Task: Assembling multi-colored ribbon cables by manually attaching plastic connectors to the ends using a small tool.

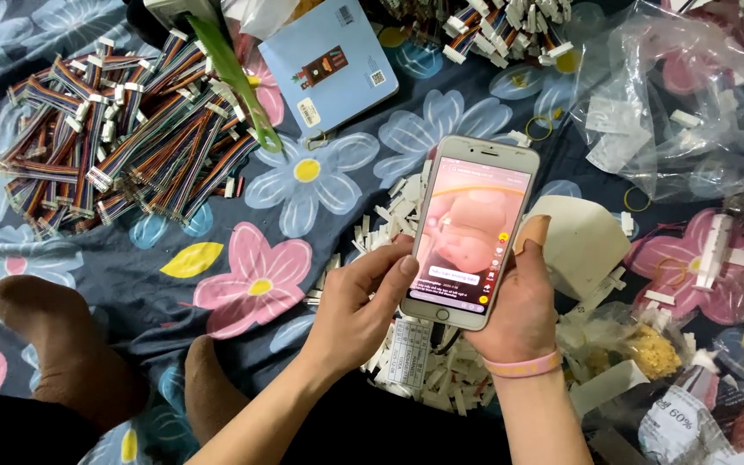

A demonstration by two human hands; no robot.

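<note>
A: Count the phones.
B: One white phone (472, 230), screen lit pink, held above the flowered cloth (303, 215). Right hand (518, 310) cradles it from behind, fingers wrapped around its edge; left hand (356, 306) touches its left side, thumb on the screen.
A: Around it?
B: One heap of striped ribbon cables (122, 138), too many to count; scattered white connectors (428, 379); one blue booklet (329, 65); two brown socked feet (71, 353).
</note>
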